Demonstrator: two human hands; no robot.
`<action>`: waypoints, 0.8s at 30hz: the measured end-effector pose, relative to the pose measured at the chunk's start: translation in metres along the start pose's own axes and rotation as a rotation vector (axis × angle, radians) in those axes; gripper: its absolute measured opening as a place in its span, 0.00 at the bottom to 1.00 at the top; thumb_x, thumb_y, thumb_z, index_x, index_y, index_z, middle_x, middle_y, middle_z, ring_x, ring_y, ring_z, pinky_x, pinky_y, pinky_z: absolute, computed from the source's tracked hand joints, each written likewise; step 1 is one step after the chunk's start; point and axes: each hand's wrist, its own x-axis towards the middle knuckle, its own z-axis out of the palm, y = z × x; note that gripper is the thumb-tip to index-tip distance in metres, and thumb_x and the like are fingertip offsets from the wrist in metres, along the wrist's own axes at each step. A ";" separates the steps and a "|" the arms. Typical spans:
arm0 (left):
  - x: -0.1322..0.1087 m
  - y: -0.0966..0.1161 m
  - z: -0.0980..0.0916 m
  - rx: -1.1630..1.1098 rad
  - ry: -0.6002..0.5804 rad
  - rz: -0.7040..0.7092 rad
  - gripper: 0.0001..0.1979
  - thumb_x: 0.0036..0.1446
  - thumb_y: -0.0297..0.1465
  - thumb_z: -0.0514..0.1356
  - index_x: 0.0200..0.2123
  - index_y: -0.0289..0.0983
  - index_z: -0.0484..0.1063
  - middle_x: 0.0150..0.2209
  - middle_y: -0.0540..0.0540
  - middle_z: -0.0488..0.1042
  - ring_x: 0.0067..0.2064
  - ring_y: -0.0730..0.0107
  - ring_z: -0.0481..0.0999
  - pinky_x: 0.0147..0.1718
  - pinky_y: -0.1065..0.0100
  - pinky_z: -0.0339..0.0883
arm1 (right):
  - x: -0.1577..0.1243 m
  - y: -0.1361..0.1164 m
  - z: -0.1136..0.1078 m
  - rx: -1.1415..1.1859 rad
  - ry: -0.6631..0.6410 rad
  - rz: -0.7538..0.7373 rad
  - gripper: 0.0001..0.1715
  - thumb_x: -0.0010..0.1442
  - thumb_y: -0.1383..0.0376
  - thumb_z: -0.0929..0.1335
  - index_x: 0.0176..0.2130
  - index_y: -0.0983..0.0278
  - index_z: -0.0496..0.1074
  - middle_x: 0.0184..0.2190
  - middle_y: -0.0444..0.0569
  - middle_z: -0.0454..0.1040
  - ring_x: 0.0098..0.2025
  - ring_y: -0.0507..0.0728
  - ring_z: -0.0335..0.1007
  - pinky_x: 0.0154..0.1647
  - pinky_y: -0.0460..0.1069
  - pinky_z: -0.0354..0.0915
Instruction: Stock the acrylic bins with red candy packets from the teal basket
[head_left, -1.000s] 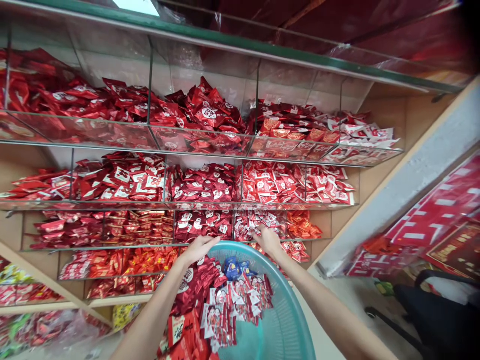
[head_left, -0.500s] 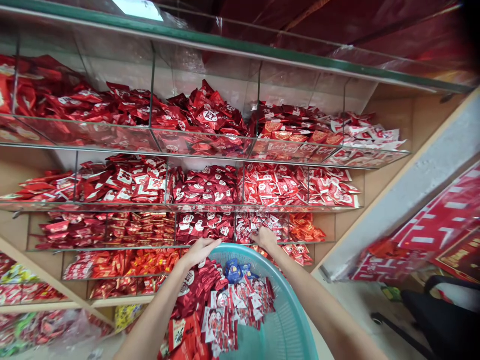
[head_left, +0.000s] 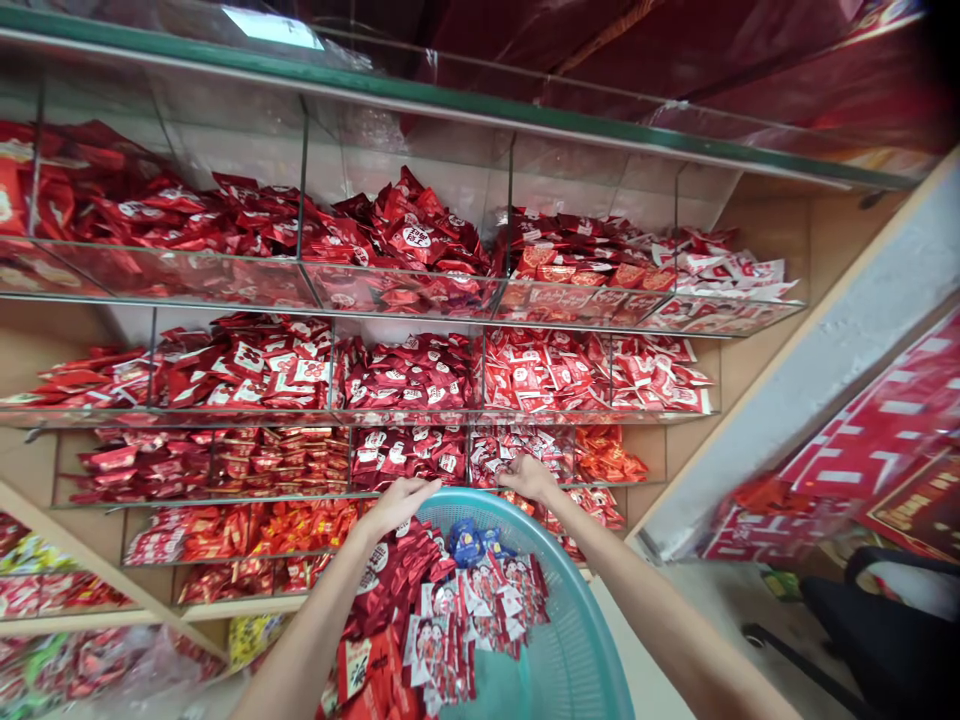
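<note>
A teal plastic basket [head_left: 581, 610] with a perforated wall stands below me. In it lie dark red packets [head_left: 405, 570], red packets [head_left: 375, 665], blue-wrapped pieces [head_left: 469, 543] and small red-and-white packets [head_left: 442, 640] printed with figures. My left hand [head_left: 403, 502] is at the basket's far left rim, its fingers bent together over the edge. My right hand [head_left: 529, 478] reaches past the far rim to a glass bin of small red-and-white packets [head_left: 551, 445]. Its fingers are curled at the bin's front, and what is in them is hidden.
Glass-fronted shelves [head_left: 409, 415] hold rows of mostly red packets in divided bins. At the lower right stands a black chair [head_left: 885, 630]. Red printed sheets [head_left: 862, 430] lean by the grey wall. Plastic-bagged goods [head_left: 112, 665] sit low on the left.
The view has shifted slightly, so the right-hand shelves sit a little further left. Both hands and the basket's contents look nearly unchanged.
</note>
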 end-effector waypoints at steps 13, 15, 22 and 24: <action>0.002 0.002 -0.002 0.016 -0.003 0.014 0.25 0.49 0.51 0.49 0.24 0.34 0.70 0.23 0.52 0.66 0.28 0.72 0.62 0.28 0.72 0.54 | -0.112 0.001 -0.017 0.153 -0.275 -0.459 0.26 0.47 0.48 0.65 0.41 0.62 0.64 0.20 0.38 0.68 0.23 0.49 0.61 0.22 0.43 0.48; 0.002 0.003 -0.002 0.021 0.002 0.006 0.25 0.48 0.51 0.50 0.24 0.34 0.71 0.23 0.51 0.67 0.28 0.70 0.63 0.28 0.72 0.55 | -0.137 0.002 -0.010 0.088 -0.397 -0.540 0.28 0.45 0.48 0.66 0.42 0.61 0.64 0.22 0.39 0.69 0.24 0.51 0.63 0.23 0.44 0.50; 0.001 0.002 -0.003 0.037 0.006 0.037 0.23 0.50 0.48 0.50 0.23 0.35 0.70 0.23 0.52 0.67 0.28 0.72 0.62 0.29 0.72 0.55 | -0.182 0.011 0.037 -0.389 -0.461 -0.634 0.26 0.42 0.56 0.68 0.41 0.67 0.68 0.29 0.53 0.75 0.31 0.61 0.71 0.27 0.49 0.58; 0.002 0.002 -0.003 0.048 0.005 0.042 0.23 0.50 0.48 0.50 0.22 0.35 0.69 0.23 0.52 0.67 0.28 0.72 0.62 0.29 0.72 0.55 | -0.185 0.011 0.052 -0.453 -0.433 -0.663 0.24 0.44 0.60 0.67 0.41 0.68 0.67 0.28 0.54 0.75 0.30 0.61 0.72 0.29 0.50 0.60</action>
